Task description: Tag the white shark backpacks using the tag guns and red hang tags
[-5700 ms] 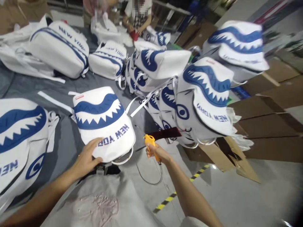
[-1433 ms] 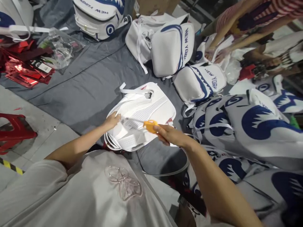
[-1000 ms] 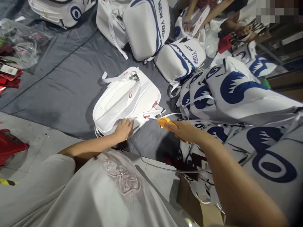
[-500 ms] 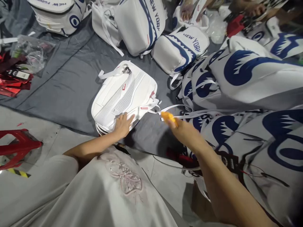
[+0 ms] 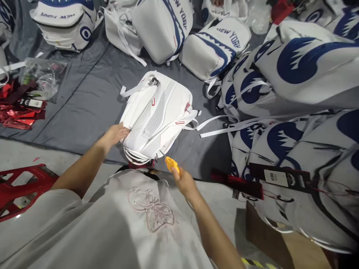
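A white backpack [image 5: 164, 95] lies on the grey cloth with its straps and padded back panel facing up. My left hand [image 5: 116, 134] rests against its left edge, fingers stretched flat onto the white fabric; the thumb is hard to make out. In my right hand [image 5: 184, 182] is a tool with a yellow-orange handle [image 5: 171, 165] and a thin pointed tip. The tip is at the backpack's near right corner, by the lower end of a shoulder strap. Whether it touches the fabric I cannot tell.
White-and-blue backpacks [image 5: 303, 67] are piled along the right side. More NEW YORK backpacks [image 5: 161, 31] stand at the back. Red tags [image 5: 22, 112] and a clear plastic bag [image 5: 46, 78] lie at left. A red stool [image 5: 25, 186] stands below the grey cloth's [image 5: 81, 108] edge.
My left hand has moved from the backpack's near strap to its left edge. My right hand has brought the yellow-orange tool leftward and nearer to me, to the backpack's near corner.
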A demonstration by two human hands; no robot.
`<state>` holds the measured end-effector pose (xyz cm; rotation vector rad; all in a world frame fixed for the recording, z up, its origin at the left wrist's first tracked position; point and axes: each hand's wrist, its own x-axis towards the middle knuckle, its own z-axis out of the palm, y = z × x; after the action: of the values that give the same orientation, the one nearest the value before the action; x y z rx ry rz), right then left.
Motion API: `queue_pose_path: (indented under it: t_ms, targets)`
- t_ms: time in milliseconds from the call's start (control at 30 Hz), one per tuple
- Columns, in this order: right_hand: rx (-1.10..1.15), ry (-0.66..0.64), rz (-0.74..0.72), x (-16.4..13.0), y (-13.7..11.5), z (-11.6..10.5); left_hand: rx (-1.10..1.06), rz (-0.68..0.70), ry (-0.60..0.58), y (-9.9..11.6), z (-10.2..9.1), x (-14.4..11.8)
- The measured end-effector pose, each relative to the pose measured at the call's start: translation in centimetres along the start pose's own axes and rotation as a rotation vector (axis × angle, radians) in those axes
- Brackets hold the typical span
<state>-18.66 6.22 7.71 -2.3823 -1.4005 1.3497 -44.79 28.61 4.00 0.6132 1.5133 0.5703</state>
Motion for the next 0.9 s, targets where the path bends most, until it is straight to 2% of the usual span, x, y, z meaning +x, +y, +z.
queue_pose_path:
  t_ms: [67, 167, 233, 300, 433, 500, 600, 700, 767, 900]
  targets:
    - [0.049, 0.012, -0.029, 0.7, -3.0, 2.5, -0.073, -0.046, -0.127, 0.5, -0.1, 1.5]
    - [0.067, 0.034, -0.062, 1.4, -5.7, 4.4, -0.233, -0.113, -0.378, 0.6, 0.2, 2.2]
    - [0.024, 0.04, -0.034, 1.3, -5.9, 4.7, -0.298, -0.14, -0.549, 0.4, 0.3, 2.3]
    - [-0.075, 0.084, 0.067, 0.8, -5.2, 4.7, -0.33, -0.155, -0.668, 0.1, 0.4, 2.5]
    - [-0.219, 0.238, 0.341, 0.3, -4.4, 5.3, -0.336, -0.222, -0.813, -0.3, 0.4, 3.8]
    - [-0.217, 0.284, 0.36, 1.1, -4.7, 6.2, -0.324, -0.238, -0.885, -0.5, 0.3, 4.7]
    - [-0.19, 0.314, 0.348, 3.2, -5.5, 7.4, -0.333, -0.209, -0.948, -0.6, 0.5, 5.6]
    - [-0.166, 0.302, 0.392, 4.9, -5.6, 7.5, -0.337, -0.19, -0.934, -0.8, 1.1, 6.0]
    - [-0.151, 0.298, 0.402, 5.0, -5.3, 7.2, -0.325, -0.196, -0.906, -0.9, 1.5, 5.9]
    - [-0.098, 0.307, 0.368, 3.2, -4.8, 6.9, -0.346, -0.151, -0.846, -0.8, 1.7, 6.0]
